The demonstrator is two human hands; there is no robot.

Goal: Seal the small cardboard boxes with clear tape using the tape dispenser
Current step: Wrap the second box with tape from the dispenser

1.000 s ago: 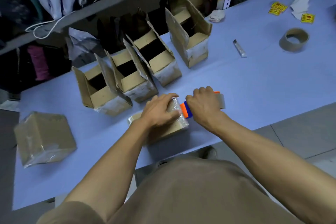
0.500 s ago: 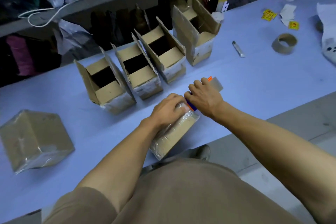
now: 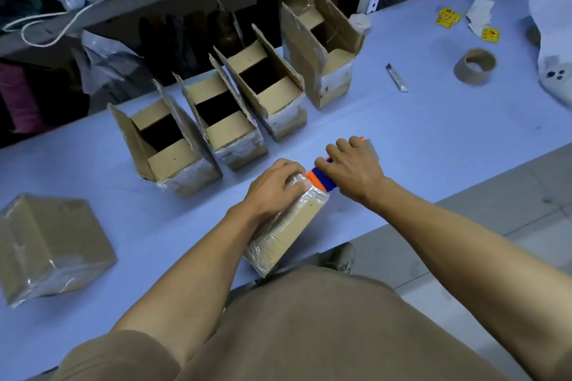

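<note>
Pale blue tabletop (image 3: 433, 139) carries our work: our left hand (image 3: 274, 192) presses curled fingers onto the small tape-wrapped cardboard box (image 3: 288, 226), while our right hand (image 3: 351, 168) grips the orange-and-blue tape dispenser (image 3: 322, 179) at the box's far end. That box overhangs the table edge nearest us; a hard pull could tip it off.

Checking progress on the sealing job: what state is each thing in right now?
box under the hands: closed, partly taped
four boxes behind: flaps open
box at left: closed, taped
tape dispenser: gripped by right hand
left hand: holding the box down
tape core: empty
</note>
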